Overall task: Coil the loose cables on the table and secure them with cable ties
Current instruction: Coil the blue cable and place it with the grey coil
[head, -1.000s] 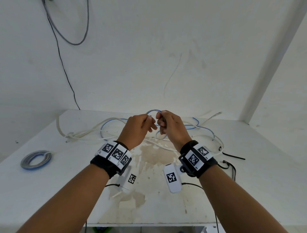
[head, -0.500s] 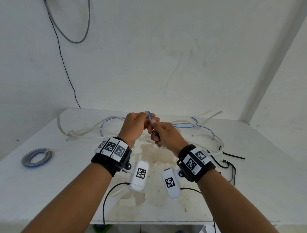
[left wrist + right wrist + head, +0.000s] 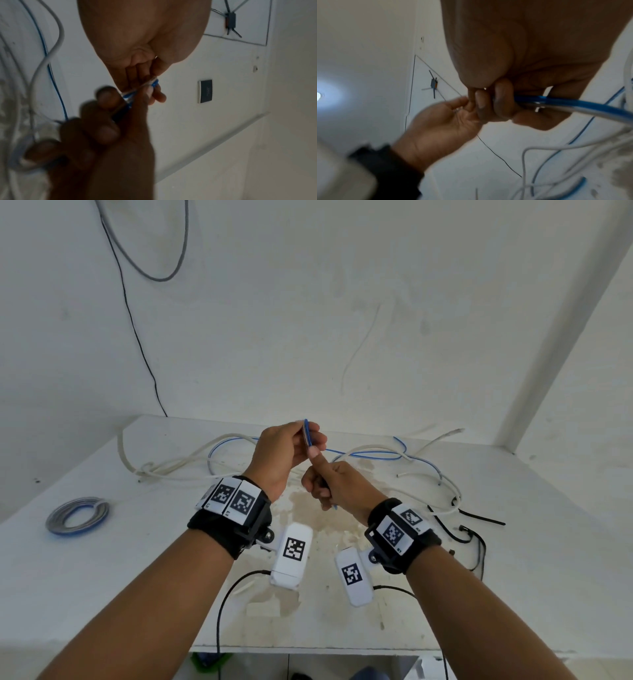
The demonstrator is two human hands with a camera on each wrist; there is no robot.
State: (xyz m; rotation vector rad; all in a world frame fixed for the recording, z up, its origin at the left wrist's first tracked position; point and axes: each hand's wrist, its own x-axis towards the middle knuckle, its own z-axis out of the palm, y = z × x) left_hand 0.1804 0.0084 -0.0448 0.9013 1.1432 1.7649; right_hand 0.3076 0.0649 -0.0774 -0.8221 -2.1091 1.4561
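Since a moment ago, the blue cable (image 3: pixel 307 433) has turned up on end, its flat loop standing tall above the table (image 3: pixel 102 559). Left hand (image 3: pixel 281 455) pinches its top. Right hand (image 3: pixel 334 486), lower now, grips the bottom part.

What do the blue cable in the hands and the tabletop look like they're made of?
Blue cable: likely glossy plastic-sheathed wire; it shines and bends smoothly where the right hand grips it. Tabletop: matte white painted or laminated board, probably; stained and worn brownish mid-surface.

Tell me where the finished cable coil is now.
In the head view, the coiled cable lies at the table's far left, apart from both hands.
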